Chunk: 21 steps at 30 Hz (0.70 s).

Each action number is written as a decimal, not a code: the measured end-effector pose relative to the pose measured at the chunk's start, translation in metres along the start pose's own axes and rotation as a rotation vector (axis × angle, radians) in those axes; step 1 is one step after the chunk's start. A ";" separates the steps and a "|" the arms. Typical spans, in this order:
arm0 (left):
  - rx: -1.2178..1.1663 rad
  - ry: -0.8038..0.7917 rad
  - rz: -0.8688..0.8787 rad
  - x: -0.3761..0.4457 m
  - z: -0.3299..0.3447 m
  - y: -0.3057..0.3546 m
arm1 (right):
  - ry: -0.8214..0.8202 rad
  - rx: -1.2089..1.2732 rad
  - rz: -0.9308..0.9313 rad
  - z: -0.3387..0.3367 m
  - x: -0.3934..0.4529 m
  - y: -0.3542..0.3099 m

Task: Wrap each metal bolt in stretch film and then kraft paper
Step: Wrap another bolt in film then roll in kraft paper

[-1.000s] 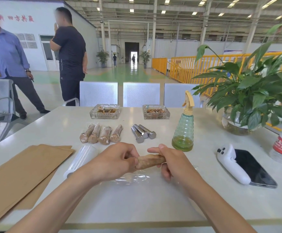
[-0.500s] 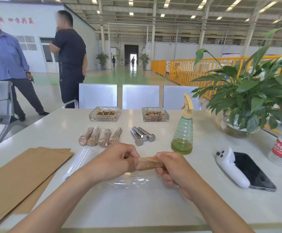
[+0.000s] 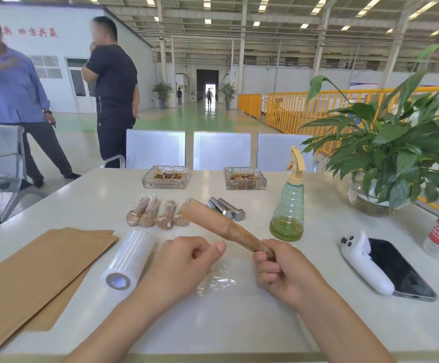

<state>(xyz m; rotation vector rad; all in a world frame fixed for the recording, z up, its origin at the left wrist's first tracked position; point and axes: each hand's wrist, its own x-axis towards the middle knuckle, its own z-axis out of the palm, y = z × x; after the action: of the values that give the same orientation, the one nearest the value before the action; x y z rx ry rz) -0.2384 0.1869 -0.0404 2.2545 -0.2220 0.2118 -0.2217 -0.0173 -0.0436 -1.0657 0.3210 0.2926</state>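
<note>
Head camera view: the right hand [image 3: 278, 271] clamps its grip around one end of a kraft-wrapped bolt [image 3: 221, 225], raised and tilted above the white desk [image 3: 239, 323]. Beside it, the left hand [image 3: 187, 263] is loosely curled and holds nothing. Four wrapped bolts [image 3: 153, 212] and bare bolts [image 3: 227, 207] lie behind.

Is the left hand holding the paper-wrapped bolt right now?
No, only the right hand grips the paper-wrapped bolt; the left hand holds nothing.

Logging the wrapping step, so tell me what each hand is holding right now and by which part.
The right hand grips the paper-wrapped bolt by its near end. The left hand holds nothing.
</note>
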 end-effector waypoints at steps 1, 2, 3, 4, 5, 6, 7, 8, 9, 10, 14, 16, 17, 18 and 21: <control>-0.174 -0.063 -0.064 0.002 0.001 0.000 | -0.017 0.007 0.014 0.002 -0.002 0.000; -0.350 -0.102 -0.114 0.003 0.002 0.001 | -0.033 0.010 0.029 0.004 -0.003 0.001; -0.498 -0.117 -0.153 0.003 0.004 0.002 | -0.046 0.011 0.041 0.007 -0.005 0.001; -0.605 -0.108 -0.180 0.003 0.006 0.005 | -0.055 0.011 0.050 0.011 -0.006 0.003; -0.681 -0.077 -0.197 0.004 0.009 0.007 | -0.061 0.008 0.053 0.014 -0.008 0.004; -0.734 -0.030 -0.216 0.004 0.012 0.011 | -0.065 -0.001 0.050 0.018 -0.010 0.006; -0.770 0.021 -0.232 0.005 0.015 0.014 | -0.068 -0.015 0.040 0.022 -0.012 0.009; -0.801 0.061 -0.245 0.005 0.017 0.017 | -0.069 -0.032 0.024 0.026 -0.013 0.012; -0.837 0.095 -0.255 0.006 0.018 0.020 | -0.067 -0.049 0.002 0.029 -0.014 0.014; -0.885 0.127 -0.270 0.007 0.018 0.023 | -0.062 -0.066 -0.022 0.032 -0.015 0.017; -1.061 0.209 -0.303 0.007 0.016 0.029 | -0.028 -0.121 -0.121 0.040 -0.018 0.023; -1.072 0.202 -0.295 0.006 0.014 0.029 | -0.015 -0.149 -0.162 0.041 -0.020 0.024; -1.081 0.195 -0.294 0.007 0.012 0.028 | -0.011 -0.162 -0.180 0.041 -0.021 0.024; -1.101 0.190 -0.299 0.007 0.011 0.027 | -0.009 -0.172 -0.193 0.042 -0.021 0.025; -1.180 0.212 -0.309 0.010 0.010 0.022 | -0.005 -0.197 -0.212 0.042 -0.023 0.028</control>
<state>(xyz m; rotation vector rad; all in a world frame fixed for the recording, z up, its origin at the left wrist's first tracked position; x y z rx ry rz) -0.2336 0.1640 -0.0281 1.0589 0.1113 0.1018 -0.2484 0.0308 -0.0382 -1.2825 0.1750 0.1386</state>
